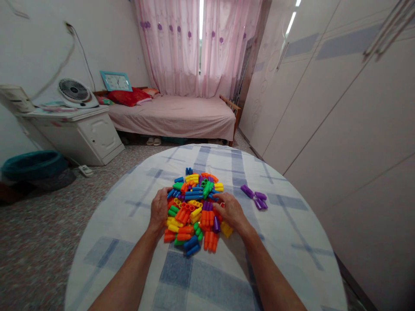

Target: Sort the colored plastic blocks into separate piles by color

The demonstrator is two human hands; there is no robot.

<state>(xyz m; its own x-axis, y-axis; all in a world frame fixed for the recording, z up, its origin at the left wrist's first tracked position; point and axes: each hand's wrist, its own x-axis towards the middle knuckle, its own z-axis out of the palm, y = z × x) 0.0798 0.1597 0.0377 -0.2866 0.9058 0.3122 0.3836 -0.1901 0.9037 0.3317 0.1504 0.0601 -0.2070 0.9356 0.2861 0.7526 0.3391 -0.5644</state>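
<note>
A heap of bullet-shaped plastic building blocks (194, 195), in orange, yellow, green, blue and purple, lies on the round table. Along its left edge rests my left hand (158, 208), fingers stretched toward the blocks and holding nothing that I can see. On the opposite side my right hand (232, 211) reaches over the heap's edge with thumb and fingers apart, near a purple block (216, 224) and some yellow blocks (226, 229). Its fingertips touch the heap. Several purple blocks (260, 204) lie apart, to the right of that hand.
A blue and white checked cloth (207, 280) covers the table. Beyond it stands a bed (175, 113) with a pink sheet. White wardrobes (340, 108) line the right side. At left are a white cabinet (97, 136) with a fan (76, 91) and a teal-lined bin (35, 166).
</note>
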